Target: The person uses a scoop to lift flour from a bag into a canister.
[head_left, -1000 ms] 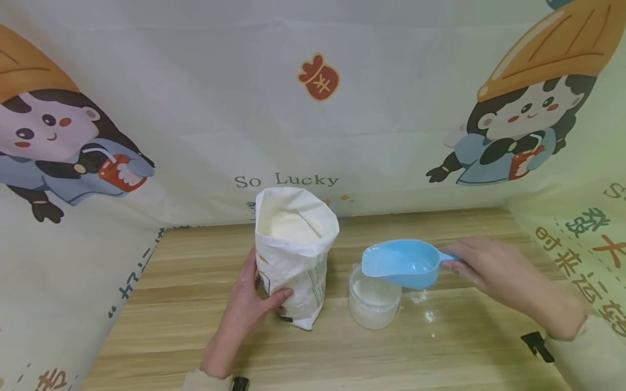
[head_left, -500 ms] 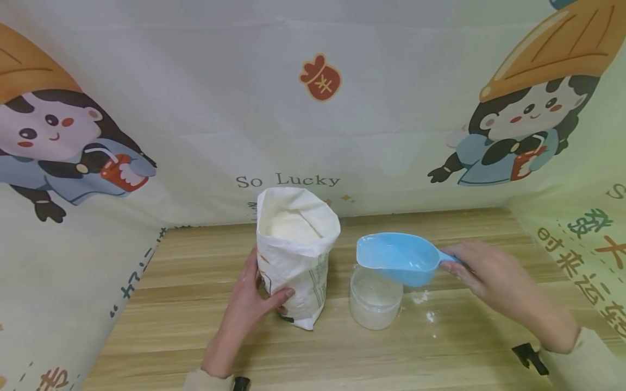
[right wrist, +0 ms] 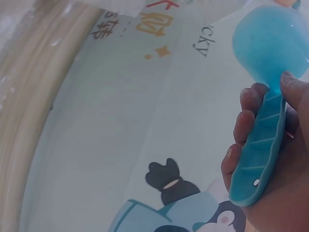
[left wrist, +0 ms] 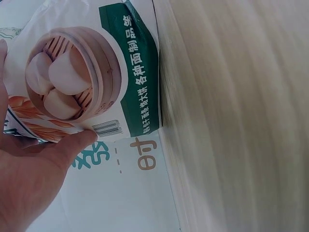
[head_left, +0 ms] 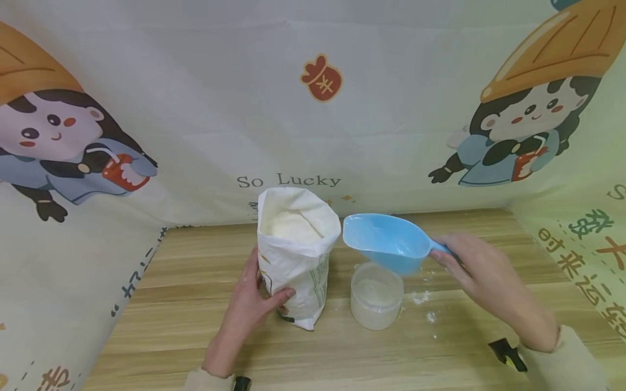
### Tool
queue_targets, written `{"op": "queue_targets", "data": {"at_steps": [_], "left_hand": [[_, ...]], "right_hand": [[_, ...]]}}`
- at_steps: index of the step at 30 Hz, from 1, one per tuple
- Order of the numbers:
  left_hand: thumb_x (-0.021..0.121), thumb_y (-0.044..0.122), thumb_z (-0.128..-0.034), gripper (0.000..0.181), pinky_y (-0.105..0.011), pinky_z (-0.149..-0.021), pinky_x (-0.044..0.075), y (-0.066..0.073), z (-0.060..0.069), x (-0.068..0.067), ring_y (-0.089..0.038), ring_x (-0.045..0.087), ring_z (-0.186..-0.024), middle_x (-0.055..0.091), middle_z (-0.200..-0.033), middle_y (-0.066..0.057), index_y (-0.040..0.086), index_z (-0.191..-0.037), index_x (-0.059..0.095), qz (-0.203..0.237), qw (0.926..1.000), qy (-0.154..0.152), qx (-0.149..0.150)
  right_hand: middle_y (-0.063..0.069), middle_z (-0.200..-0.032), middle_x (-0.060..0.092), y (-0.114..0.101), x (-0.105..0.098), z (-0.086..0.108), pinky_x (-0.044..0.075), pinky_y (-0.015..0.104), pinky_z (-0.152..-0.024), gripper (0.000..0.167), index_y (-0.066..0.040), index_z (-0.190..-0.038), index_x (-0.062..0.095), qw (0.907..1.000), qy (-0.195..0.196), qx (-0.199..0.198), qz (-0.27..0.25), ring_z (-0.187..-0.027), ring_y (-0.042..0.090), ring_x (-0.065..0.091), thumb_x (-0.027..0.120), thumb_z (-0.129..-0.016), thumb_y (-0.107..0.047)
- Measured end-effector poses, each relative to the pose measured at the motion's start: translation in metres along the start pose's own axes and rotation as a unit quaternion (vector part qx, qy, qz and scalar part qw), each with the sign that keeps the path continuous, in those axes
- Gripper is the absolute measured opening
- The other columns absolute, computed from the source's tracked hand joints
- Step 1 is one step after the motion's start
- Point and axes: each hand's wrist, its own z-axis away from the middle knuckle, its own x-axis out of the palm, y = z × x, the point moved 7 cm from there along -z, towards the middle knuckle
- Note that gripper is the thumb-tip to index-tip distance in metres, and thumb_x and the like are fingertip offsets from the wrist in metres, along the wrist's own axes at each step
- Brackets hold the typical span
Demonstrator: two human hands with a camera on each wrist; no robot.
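An open white flour bag stands upright on the table, with white flour visible inside its mouth. My left hand grips the bag low on its left side, the thumb across the front. In the left wrist view the bag shows a printed steamer of buns. My right hand holds a blue scoop by its handle, the fingers curled round it in the right wrist view. Nothing but a trace of powder shows in the scoop. Below it sits a clear round tub with some flour inside.
Spilled flour dots the wooden table just right of the tub. A printed cloth rises behind the table and along both sides.
My right hand has lifted the scoop and carried it left, from over the tub toward the bag's mouth. The left hand and bag stay in place.
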Motion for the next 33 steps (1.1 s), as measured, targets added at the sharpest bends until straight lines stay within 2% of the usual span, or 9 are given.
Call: {"op": "queue_targets", "data": {"at_steps": [6,14,18,21,24,27,33], "left_hand": [[0.092,0.025,-0.0804,0.115,-0.058,-0.118,0.035,-0.001,0.000,0.000,-0.042,0.034,-0.149,0.030,-0.165,-0.022,0.015,-0.166,0.016,0.001,1.0000,0.001,-0.004],[0.091,0.027,-0.0809,0.117,-0.058,-0.117,0.036,-0.001,0.001,0.001,-0.043,0.035,-0.148,0.028,-0.166,-0.021,0.016,-0.167,0.013,-0.004,1.0000,-0.002,-0.008],[0.091,0.027,-0.0814,0.118,-0.057,-0.117,0.036,-0.002,0.000,0.001,-0.043,0.034,-0.148,0.026,-0.167,-0.022,0.016,-0.167,0.011,-0.007,0.9999,-0.004,-0.013],[0.091,0.025,-0.0810,0.118,-0.057,-0.118,0.035,-0.001,0.000,0.001,-0.043,0.034,-0.148,0.026,-0.166,-0.022,0.014,-0.167,0.012,0.002,0.9999,-0.005,-0.012],[0.092,0.022,-0.0797,0.118,-0.058,-0.118,0.034,-0.001,0.000,0.000,-0.042,0.034,-0.148,0.027,-0.166,-0.022,0.013,-0.167,0.013,0.012,0.9999,-0.003,-0.009],[0.093,0.020,-0.0788,0.119,-0.057,-0.119,0.034,-0.001,0.000,-0.001,-0.042,0.034,-0.148,0.029,-0.165,-0.022,0.013,-0.167,0.013,0.016,0.9999,-0.002,-0.007],[0.092,0.020,-0.0799,0.119,-0.056,-0.119,0.034,-0.003,0.000,0.001,-0.040,0.034,-0.149,0.028,-0.166,-0.021,0.015,-0.167,0.012,0.012,0.9998,-0.006,-0.013]], "right_hand": [[-0.007,-0.092,0.065,-0.007,0.000,-0.009,0.052,0.036,-0.064,0.012,-0.011,-0.111,0.071,0.9998,0.014,-0.004,-0.014,-0.082,0.011,0.056,0.067,-0.102,-0.018],[-0.004,-0.097,0.068,-0.018,-0.003,-0.025,0.051,0.035,-0.067,0.016,-0.010,-0.116,0.071,0.9992,0.017,-0.007,-0.036,-0.085,0.011,0.056,0.067,-0.102,-0.014],[-0.002,-0.101,0.071,-0.023,-0.004,-0.034,0.052,0.037,-0.069,0.018,-0.010,-0.118,0.071,0.9988,0.016,-0.023,-0.041,-0.088,0.014,0.060,0.067,-0.102,-0.015],[0.000,-0.102,0.073,-0.027,-0.006,-0.039,0.054,0.040,-0.070,0.023,-0.009,-0.118,0.072,0.9980,0.022,-0.047,-0.037,-0.089,0.018,0.064,0.061,-0.106,-0.025],[0.002,-0.100,0.074,-0.030,-0.008,-0.045,0.054,0.041,-0.069,0.043,-0.007,-0.115,0.071,0.9966,0.030,-0.072,-0.027,-0.086,0.021,0.064,0.047,-0.110,-0.043],[0.003,-0.096,0.073,-0.033,-0.009,-0.051,0.053,0.041,-0.066,0.059,-0.007,-0.112,0.072,0.9951,0.038,-0.090,-0.013,-0.081,0.020,0.063,0.036,-0.109,-0.053],[-0.003,-0.079,0.061,-0.041,-0.016,-0.066,0.041,0.031,-0.054,0.057,-0.010,-0.103,0.074,0.9893,0.060,-0.132,0.019,-0.066,0.014,0.049,0.036,-0.110,-0.053]]}}
